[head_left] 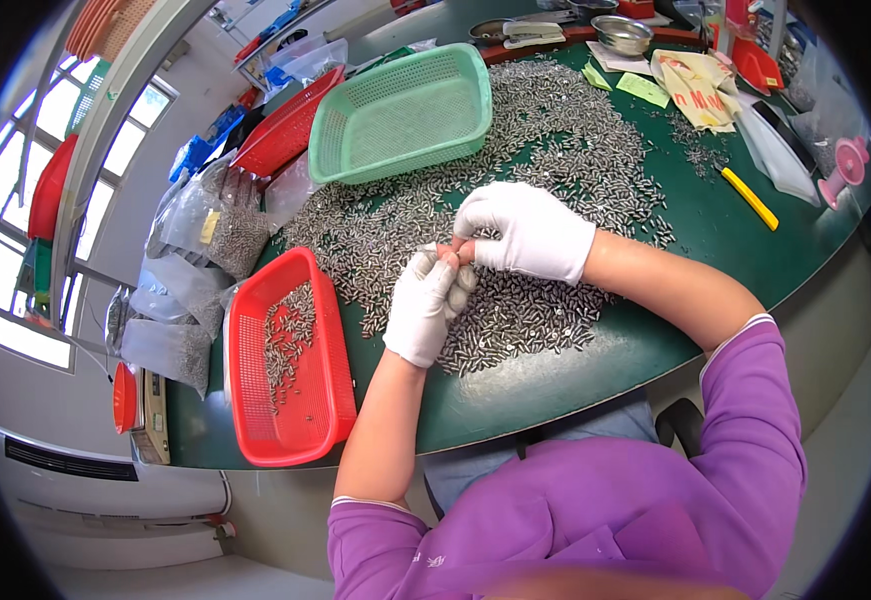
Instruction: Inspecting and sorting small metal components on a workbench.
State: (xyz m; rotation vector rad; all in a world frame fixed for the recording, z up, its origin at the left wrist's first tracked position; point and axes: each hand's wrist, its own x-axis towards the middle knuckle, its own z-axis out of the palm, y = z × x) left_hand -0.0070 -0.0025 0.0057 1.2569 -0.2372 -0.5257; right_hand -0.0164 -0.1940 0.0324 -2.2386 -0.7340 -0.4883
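Observation:
My left hand (423,312) and my right hand (530,232) both wear white gloves with bare fingertips. Their fingertips meet in a pinch over a wide spread of small, shiny metal pieces (595,150). Whatever sits between the fingers is too small or too hidden to make out. The pieces look like short, ridged cylinders lying loose on the green tabletop (715,265). Beside my left forearm stands a red plastic basket (310,415) with some of the same pieces in it.
A green basket (400,120) rests at the far side, beside another red basket (280,125). Bags of metal pieces (235,235) crowd the left edge. To the right lie a yellow-handled tool (750,200), a pink stand (843,172) and a yellow cloth (695,88). Metal bowls (622,36) stand at the back.

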